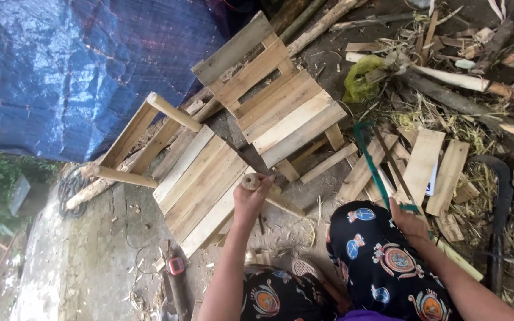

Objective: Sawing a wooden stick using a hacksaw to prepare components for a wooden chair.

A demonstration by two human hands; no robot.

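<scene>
My left hand (252,199) grips a round wooden peg (251,181), one leg of a pale slatted wooden seat (200,178) lying on its side on the ground. Other round legs (172,111) stick out from it toward the blue tarp. My right hand (407,221) rests over my patterned knee and holds the handle of a green-framed hacksaw (369,160), whose frame reaches up toward the planks. A second slatted wooden piece (275,95) stands just beyond the first.
A blue tarp (72,71) hangs at the left. Loose planks (429,166), branches and straw litter the right side, with a yellow-green bag (361,77). A dark machete-like tool (501,196) lies far right. A red-and-black tool (175,267) lies near my left knee.
</scene>
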